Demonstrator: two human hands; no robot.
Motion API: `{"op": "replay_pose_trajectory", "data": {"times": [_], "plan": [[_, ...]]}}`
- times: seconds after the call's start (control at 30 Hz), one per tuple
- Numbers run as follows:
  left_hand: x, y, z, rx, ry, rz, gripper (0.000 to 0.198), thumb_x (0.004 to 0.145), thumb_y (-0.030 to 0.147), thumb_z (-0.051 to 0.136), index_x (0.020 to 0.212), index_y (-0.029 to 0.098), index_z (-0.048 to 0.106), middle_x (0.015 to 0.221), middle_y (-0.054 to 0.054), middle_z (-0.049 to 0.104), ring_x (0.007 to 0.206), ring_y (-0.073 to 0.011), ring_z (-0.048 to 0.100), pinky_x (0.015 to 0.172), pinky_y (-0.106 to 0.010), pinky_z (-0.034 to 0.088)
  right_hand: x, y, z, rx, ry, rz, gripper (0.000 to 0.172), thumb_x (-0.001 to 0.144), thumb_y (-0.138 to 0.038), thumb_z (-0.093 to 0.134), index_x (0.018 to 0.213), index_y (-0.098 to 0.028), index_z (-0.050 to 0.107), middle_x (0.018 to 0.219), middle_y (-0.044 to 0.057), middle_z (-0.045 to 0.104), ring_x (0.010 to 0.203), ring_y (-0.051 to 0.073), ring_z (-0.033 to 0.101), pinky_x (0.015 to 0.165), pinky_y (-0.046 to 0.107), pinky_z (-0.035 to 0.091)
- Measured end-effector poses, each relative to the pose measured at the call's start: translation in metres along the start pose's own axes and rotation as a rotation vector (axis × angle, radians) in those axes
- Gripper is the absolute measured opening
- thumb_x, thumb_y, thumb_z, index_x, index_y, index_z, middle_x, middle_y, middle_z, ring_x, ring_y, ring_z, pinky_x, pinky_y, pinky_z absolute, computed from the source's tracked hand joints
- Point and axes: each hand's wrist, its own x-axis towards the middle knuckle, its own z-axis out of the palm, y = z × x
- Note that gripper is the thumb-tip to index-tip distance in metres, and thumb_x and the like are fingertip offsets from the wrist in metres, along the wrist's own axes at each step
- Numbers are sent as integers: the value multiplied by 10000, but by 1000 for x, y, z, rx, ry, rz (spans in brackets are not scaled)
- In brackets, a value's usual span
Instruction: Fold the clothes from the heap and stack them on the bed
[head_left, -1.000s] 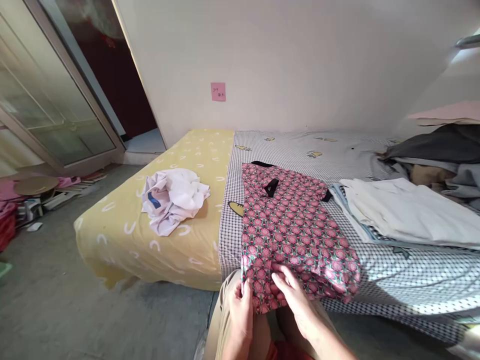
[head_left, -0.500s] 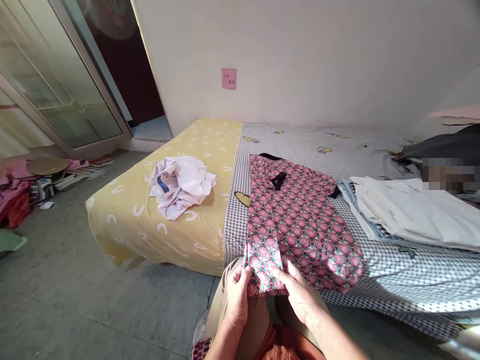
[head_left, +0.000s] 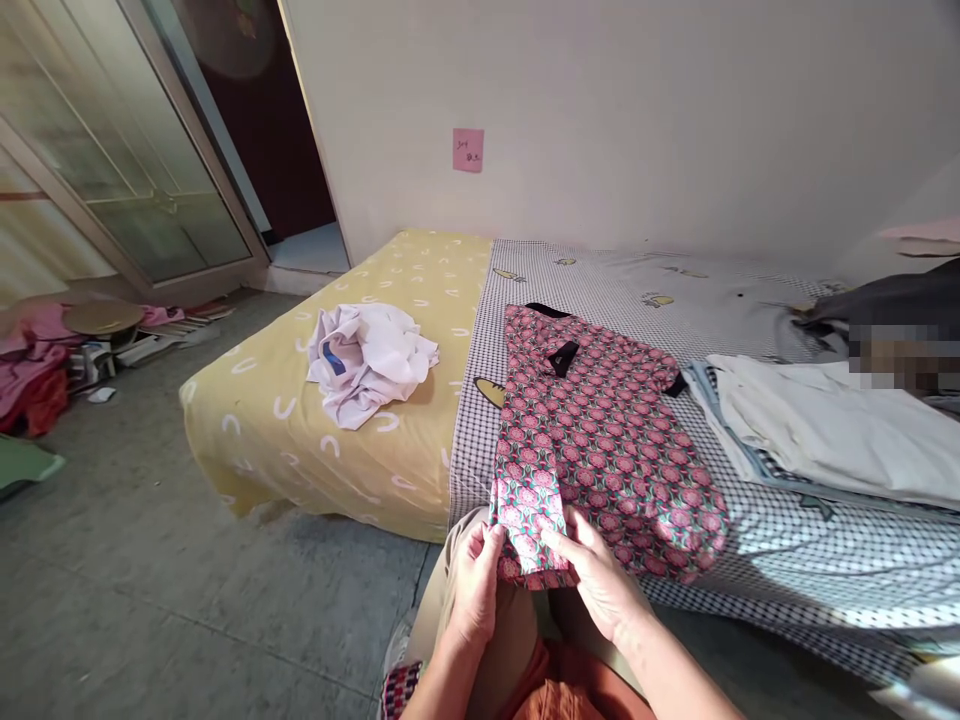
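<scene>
A pink floral garment [head_left: 607, 440] with black trim lies spread on the checked bed sheet [head_left: 787, 570]. Its near corner hangs over the bed edge above my lap. My left hand [head_left: 474, 580] pinches the left side of that corner. My right hand [head_left: 600, 580] grips the same corner from the right, fingers closed on the cloth. Both hands sit close together just below the bed edge.
A crumpled white garment [head_left: 367, 360] lies on the yellow sheet [head_left: 285, 440] to the left. Folded pale clothes [head_left: 825, 430] are stacked at the right, with dark clothing [head_left: 885, 295] behind. Glass doors [head_left: 112, 170] and floor clutter [head_left: 45, 370] stand at the far left.
The near corner of the floral garment has been drawn off the bed edge toward my lap between both hands. The view has shifted a little to the left.
</scene>
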Motion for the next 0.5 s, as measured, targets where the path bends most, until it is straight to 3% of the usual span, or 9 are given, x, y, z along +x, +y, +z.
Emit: {"op": "replay_pose_trajectory", "data": {"times": [0.13, 0.5], "plan": [[-2, 5, 5, -14, 26, 26, 433, 762, 604, 779, 807, 202, 625, 794, 29, 631, 737, -139, 527, 750, -256, 477, 1, 1, -1, -18, -1, -15, 558, 656, -455, 908, 1145, -262, 722, 1251, 85, 762, 1206, 316, 672, 1098, 486, 477], [-3, 10, 9, -2, 93, 39, 465, 730, 562, 808, 692, 220, 495, 675, 82, 455, 641, -99, 383, 641, -212, 385, 3, 5, -5, -86, 38, 24, 525, 616, -489, 890, 1059, -245, 747, 1184, 74, 782, 1160, 308, 670, 1072, 448, 469]]}}
